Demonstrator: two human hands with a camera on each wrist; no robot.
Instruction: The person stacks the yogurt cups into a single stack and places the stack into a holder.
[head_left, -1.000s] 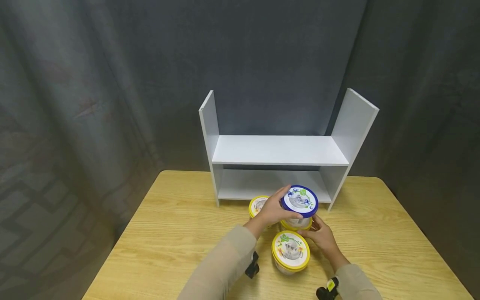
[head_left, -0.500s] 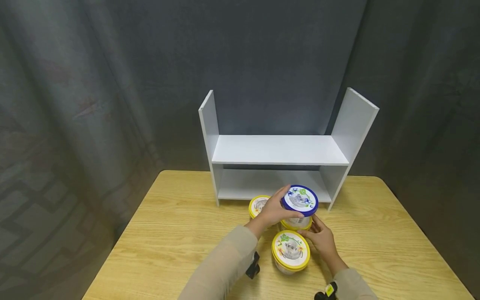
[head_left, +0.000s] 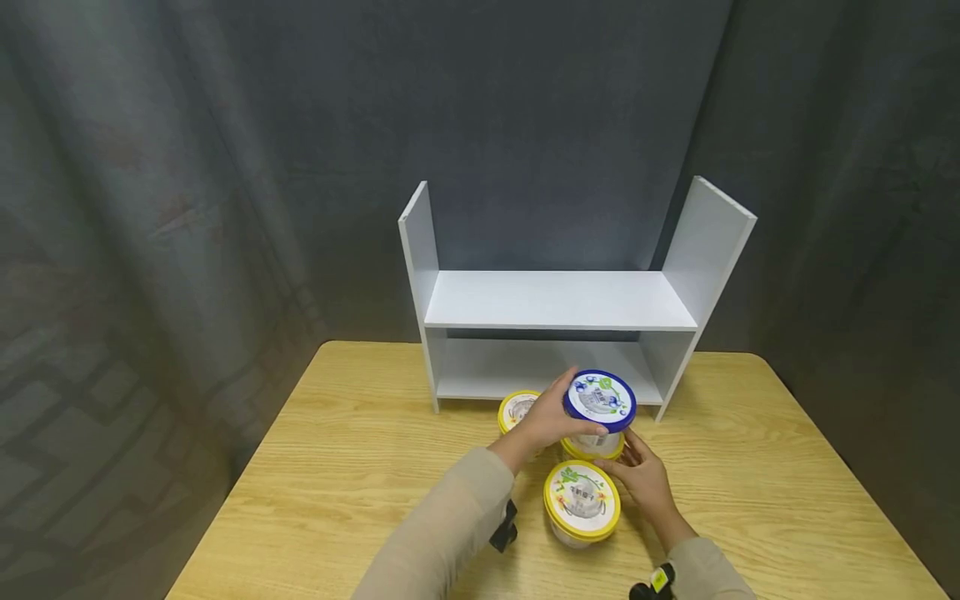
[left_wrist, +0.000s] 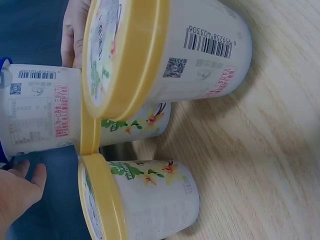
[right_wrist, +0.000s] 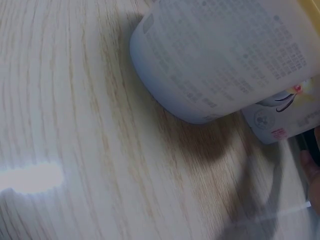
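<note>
A blue-lidded ice cream tub (head_left: pixel 600 397) sits upright on a yellow-lidded tub (head_left: pixel 592 450), whose lid edge shows under it. My left hand (head_left: pixel 550 421) grips the blue-lidded tub at its lid, thumb in front and fingers behind. Low on the right, my right hand (head_left: pixel 645 479) holds the lower tub's side; in the left wrist view its fingers (left_wrist: pixel 75 30) are at that yellow lid. In front stands another yellow-lidded tub (head_left: pixel 581 502), close to my right thumb. A third yellow-lidded tub (head_left: pixel 517 410) is to the left, partly hidden by my left hand.
Behind the tubs stands a white two-tier shelf (head_left: pixel 558 300) with tall side panels. Its lower board (head_left: pixel 487 371) is just beyond the stack. Everything rests on a wooden table (head_left: pixel 360 467), with dark grey curtains (head_left: pixel 547 125) around it.
The right wrist has shifted slightly left. Otherwise both hands and the tubs stay in nearly the same place.
</note>
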